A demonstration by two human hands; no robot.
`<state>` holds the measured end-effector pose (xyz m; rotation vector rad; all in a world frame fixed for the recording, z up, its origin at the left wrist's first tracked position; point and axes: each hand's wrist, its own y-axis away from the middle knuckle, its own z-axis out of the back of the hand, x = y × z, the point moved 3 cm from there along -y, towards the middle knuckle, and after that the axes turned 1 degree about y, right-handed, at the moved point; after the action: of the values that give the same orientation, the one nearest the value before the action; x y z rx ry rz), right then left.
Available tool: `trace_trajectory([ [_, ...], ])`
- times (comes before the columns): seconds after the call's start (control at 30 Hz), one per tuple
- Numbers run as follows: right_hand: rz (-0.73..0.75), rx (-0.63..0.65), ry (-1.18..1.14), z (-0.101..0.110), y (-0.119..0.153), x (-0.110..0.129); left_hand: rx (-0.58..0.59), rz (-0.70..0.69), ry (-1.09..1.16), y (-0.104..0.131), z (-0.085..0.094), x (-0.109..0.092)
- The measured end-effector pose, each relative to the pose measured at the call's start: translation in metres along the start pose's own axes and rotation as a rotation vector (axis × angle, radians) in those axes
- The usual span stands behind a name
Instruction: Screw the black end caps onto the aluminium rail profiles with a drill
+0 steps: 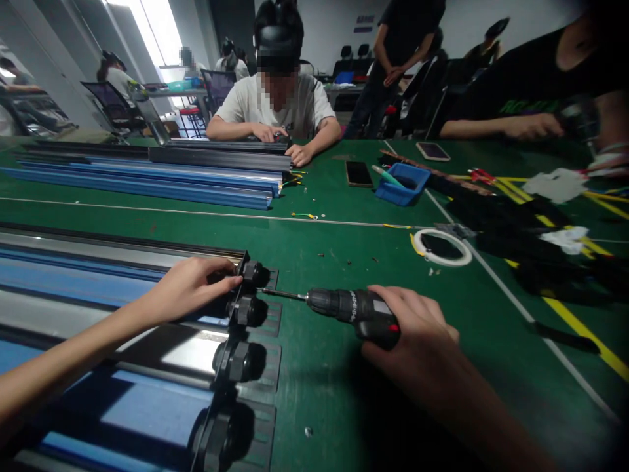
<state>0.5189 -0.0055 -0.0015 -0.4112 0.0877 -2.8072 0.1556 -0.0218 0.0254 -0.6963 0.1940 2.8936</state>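
While the power drill [351,308] points its bit [287,294] at the bar ends, fastening looks like the step in hand.
Head view: the right hand [417,328] wraps its fingers round the drill; the left hand [196,285], fingers nearly together, touches the farthest black fitting [253,273] on the bars [167,347] across the worktop [324,373], pinching or merely pressing, can't tell! Next calls for careful bit alignment, I'd judge.

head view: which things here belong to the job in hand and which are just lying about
In use:
cordless driver, held in the right hand
blue and silver profiles with black cable glands, left hand at their end

Apparently just lying about:
black phone
blue bin
white ring
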Motion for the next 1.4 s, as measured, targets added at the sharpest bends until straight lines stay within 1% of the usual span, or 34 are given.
trace_trajectory([
  [0.23, 0.002, -0.015, -0.050, -0.003, -0.005, 0.007, 0.028, 0.030, 0.002, -0.002, -0.001, 0.004],
  [0.4, 0.017, -0.027, -0.106, -0.007, -0.009, 0.006, 0.012, -0.004, 0.003, -0.002, -0.002, 0.005],
  [0.63, 0.051, -0.072, -0.143, -0.005, -0.011, 0.008, 0.011, -0.018, 0.025, -0.002, -0.001, 0.003],
  [1.0, 0.045, -0.055, -0.132, -0.006, -0.013, 0.017, -0.003, -0.012, 0.041, -0.002, -0.001, 0.002],
  [1.27, 0.073, -0.056, -0.144, -0.011, -0.015, 0.013, -0.010, 0.004, 0.017, -0.002, -0.001, 0.002],
  [1.4, 0.077, -0.053, -0.158, -0.011, -0.016, 0.015, 0.003, 0.010, 0.020, -0.002, -0.001, 0.002],
])
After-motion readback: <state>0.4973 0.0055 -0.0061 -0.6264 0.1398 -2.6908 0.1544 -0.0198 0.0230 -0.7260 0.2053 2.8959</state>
